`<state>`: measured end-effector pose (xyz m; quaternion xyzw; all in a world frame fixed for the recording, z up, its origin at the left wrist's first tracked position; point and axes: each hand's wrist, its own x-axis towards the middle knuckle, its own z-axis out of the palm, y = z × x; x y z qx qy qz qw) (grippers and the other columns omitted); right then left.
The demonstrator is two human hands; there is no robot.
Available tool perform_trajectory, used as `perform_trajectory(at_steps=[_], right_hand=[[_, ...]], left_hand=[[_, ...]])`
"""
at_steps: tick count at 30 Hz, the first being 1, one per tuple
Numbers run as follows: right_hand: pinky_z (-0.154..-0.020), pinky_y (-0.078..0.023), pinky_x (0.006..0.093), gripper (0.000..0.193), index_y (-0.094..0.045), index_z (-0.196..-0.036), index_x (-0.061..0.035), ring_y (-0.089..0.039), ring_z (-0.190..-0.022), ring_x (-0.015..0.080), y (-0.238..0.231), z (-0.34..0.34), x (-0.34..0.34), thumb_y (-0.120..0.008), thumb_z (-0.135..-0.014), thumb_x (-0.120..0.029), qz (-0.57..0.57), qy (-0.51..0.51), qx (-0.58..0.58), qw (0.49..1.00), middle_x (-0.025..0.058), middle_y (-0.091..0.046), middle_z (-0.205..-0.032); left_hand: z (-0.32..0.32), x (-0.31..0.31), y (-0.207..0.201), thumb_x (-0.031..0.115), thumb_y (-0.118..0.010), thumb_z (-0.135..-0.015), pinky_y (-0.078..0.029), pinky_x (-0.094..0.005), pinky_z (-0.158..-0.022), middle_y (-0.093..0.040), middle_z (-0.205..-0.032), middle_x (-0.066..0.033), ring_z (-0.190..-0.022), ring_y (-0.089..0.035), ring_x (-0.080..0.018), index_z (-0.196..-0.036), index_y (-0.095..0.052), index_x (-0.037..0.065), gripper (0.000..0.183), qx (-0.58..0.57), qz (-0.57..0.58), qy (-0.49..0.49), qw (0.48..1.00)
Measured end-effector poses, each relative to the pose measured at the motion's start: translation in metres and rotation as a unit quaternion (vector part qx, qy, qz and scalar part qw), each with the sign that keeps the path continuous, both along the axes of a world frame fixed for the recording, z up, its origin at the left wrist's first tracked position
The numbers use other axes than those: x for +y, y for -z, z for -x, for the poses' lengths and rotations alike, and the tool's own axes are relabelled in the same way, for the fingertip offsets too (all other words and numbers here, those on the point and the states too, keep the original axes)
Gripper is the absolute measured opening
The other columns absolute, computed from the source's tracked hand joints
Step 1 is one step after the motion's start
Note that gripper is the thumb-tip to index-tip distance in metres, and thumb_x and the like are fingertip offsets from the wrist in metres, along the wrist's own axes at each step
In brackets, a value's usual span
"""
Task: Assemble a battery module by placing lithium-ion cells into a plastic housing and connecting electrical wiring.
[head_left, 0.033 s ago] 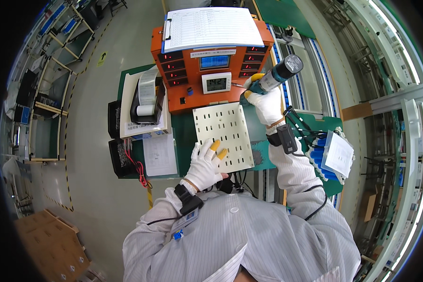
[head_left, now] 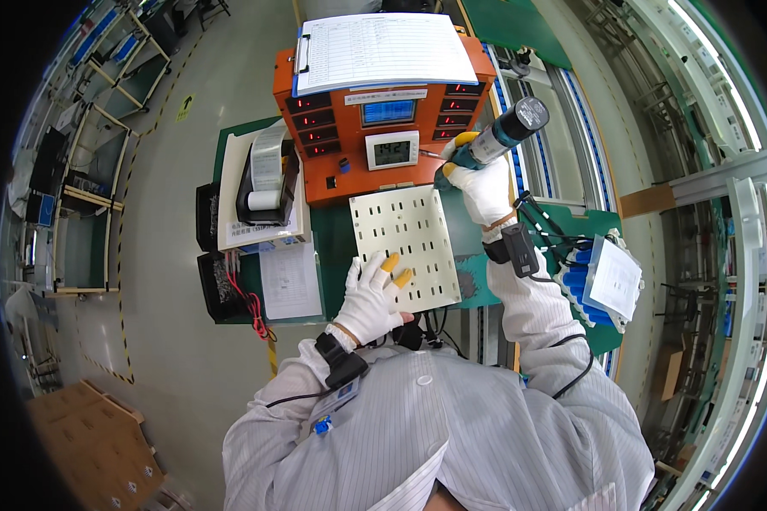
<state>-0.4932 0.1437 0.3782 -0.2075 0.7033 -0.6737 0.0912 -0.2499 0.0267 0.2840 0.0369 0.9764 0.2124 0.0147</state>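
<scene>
A cream metal plate (head_left: 422, 247) with rows of slots lies on the green bench top in front of me. My left hand (head_left: 371, 294), in a white glove with yellow fingertips, rests over the plate's lower left corner. Its fingers are spread across the surface, and the thumb shows by the near edge. Beyond the plate's far right corner, my right hand (head_left: 484, 192), also gloved, is wrapped round a teal and black cordless screwdriver (head_left: 490, 146). The tool is tilted, its black end up and to the right, its thin bit pointing left in front of the orange unit.
An orange test unit (head_left: 358, 179) with red displays stands behind the plate, a clipboard (head_left: 383, 51) on top and a white digital clock (head_left: 392, 151) in front. A label printer (head_left: 268, 175) and black screw bins (head_left: 219, 285) are at left. Cables and a blue rack (head_left: 578, 281) sit right.
</scene>
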Motion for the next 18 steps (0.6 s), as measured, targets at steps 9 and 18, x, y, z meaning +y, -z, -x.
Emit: perform_trajectory(at_steps=[9, 18], right_hand=[[-0.075, -0.050, 0.0293, 0.024, -0.064, -0.094, -0.0069, -0.061, -0.079, 0.0125, -0.006, 0.004, -0.004, -0.070, -0.073, 0.002, 0.014, 0.022, 0.012, 1.000, -0.0001, -0.064, -0.087], [-0.079, -0.048, 0.0278, 0.040, -0.057, -0.104, -0.0058, -0.058, -0.084, 0.0117, -0.008, -0.004, -0.011, -0.073, -0.067, 0.000, -0.032, -0.019, 0.011, 0.999, -0.0004, -0.061, -0.090]], left_hand=[[0.043, -0.025, -0.010, 0.034, -0.067, -0.081, -0.029, -0.0541, -0.111, -0.064, -0.081, -0.0047, -0.088, -0.063, -0.0242, -0.077, -0.069, 0.013, 0.021, 0.149, -0.048, -0.032, 0.987], [0.040, -0.017, -0.012, 0.034, -0.066, -0.080, -0.029, -0.0509, -0.111, -0.069, -0.081, -0.0051, -0.090, -0.065, -0.0256, -0.081, -0.075, 0.014, 0.022, 0.105, -0.042, -0.046, 0.993]])
